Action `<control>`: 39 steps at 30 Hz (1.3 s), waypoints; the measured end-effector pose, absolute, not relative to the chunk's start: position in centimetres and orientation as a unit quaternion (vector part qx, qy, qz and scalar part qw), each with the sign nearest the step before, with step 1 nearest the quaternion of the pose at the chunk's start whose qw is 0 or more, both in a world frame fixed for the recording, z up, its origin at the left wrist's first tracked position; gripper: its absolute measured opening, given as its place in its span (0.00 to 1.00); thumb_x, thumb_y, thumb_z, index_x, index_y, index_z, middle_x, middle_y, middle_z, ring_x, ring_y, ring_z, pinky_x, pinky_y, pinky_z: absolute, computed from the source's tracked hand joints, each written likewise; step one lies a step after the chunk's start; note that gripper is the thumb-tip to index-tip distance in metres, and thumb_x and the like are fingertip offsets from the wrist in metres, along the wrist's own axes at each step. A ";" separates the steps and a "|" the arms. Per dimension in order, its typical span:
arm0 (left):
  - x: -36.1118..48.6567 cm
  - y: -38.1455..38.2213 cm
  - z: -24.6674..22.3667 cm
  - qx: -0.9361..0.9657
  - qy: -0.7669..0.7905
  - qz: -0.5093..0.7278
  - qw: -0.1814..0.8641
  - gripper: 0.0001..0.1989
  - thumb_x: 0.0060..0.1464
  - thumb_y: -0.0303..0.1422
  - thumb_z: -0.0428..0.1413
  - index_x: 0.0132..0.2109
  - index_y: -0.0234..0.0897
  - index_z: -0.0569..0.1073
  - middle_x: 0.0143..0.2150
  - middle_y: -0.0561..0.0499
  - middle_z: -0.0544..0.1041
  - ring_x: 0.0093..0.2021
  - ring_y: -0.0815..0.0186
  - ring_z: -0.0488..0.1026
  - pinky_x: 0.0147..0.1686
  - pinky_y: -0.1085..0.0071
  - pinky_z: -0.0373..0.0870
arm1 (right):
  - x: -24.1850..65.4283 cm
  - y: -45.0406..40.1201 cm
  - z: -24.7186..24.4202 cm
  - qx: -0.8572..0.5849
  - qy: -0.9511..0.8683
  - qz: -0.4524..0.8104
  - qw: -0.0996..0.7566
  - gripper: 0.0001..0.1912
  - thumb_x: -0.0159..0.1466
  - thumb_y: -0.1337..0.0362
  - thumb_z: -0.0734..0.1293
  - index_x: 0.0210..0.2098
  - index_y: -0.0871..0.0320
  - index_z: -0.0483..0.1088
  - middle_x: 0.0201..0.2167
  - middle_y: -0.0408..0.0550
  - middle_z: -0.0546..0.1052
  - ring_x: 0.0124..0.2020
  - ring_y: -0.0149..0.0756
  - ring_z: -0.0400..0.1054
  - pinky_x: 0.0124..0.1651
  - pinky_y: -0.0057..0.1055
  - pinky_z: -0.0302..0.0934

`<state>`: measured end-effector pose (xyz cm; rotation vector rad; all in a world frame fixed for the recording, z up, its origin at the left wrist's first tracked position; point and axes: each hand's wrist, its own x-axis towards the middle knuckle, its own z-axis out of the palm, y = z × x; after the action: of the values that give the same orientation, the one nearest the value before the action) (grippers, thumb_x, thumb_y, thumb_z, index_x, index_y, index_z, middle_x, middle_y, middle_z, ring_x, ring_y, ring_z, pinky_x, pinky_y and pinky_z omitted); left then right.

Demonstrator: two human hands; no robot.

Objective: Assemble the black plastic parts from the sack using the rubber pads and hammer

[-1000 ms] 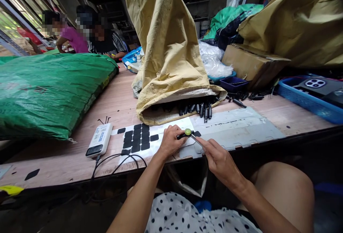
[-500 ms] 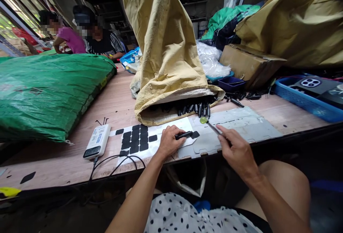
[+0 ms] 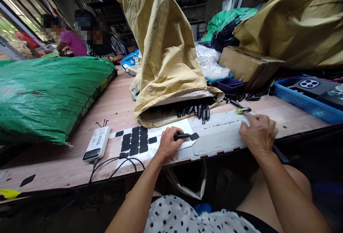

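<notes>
My left hand [image 3: 170,142] is closed on a black cylindrical piece [image 3: 183,136], which points right towards a black square patch [image 3: 194,136] at the edge of the white sheet [image 3: 158,151]. Over the right end of the grey board [image 3: 217,136], my right hand [image 3: 258,133] is slightly blurred, fingers curled. A dark tool handle [image 3: 280,154] sticks out beneath its palm; the tool's front is hidden. Just beyond the index finger lies a yellow-green item with a black end [image 3: 243,110]. More black cylindrical pieces [image 3: 203,113] spill from the mouth of the tan sack [image 3: 166,54].
A green sack [image 3: 53,94] and a white power bank [image 3: 97,143] with black cables are at the left. On the right are a blue tray [image 3: 308,102], a cardboard box [image 3: 246,65] and a small dark-blue tray [image 3: 230,84]. Two people sit at the back left.
My right hand has moved right with the tool, whose shaft no longer shows. The yellow-green item is now farther right, near the board's back edge. My left hand has barely moved.
</notes>
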<state>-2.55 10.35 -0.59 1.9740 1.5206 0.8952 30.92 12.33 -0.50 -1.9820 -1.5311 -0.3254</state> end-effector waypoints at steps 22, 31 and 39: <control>-2.6 10.0 -1.5 0.755 0.561 0.311 0.138 0.08 0.56 0.35 0.64 0.44 0.45 0.81 0.37 0.51 0.78 0.42 0.59 0.69 0.44 0.63 0.63 | 17.3 11.1 -1.3 -0.473 -0.837 0.097 0.258 0.09 0.68 0.57 0.67 0.37 0.56 0.71 0.34 0.47 0.75 0.39 0.40 0.63 0.42 0.36 0.52; -2.6 10.0 -1.5 0.783 0.537 0.289 0.121 0.03 0.56 0.32 0.63 0.37 0.39 0.81 0.31 0.50 0.74 0.39 0.60 0.67 0.42 0.63 0.62 | 16.4 11.6 -2.0 -0.429 -0.853 0.098 0.280 0.07 0.65 0.69 0.66 0.29 0.57 0.66 0.31 0.49 0.72 0.38 0.41 0.60 0.42 0.37 0.54; -2.7 10.1 -1.1 0.760 0.539 0.308 0.190 0.04 0.56 0.30 0.63 0.40 0.40 0.80 0.34 0.50 0.76 0.42 0.60 0.68 0.43 0.63 0.63 | 16.7 11.7 -2.0 -0.421 -0.817 0.182 0.350 0.08 0.63 0.66 0.69 0.29 0.56 0.66 0.28 0.45 0.69 0.35 0.38 0.59 0.40 0.35 0.55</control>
<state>-2.67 10.11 -1.07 2.1371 1.5150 0.8669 16.74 11.72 -1.97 -1.0901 -2.1166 0.4726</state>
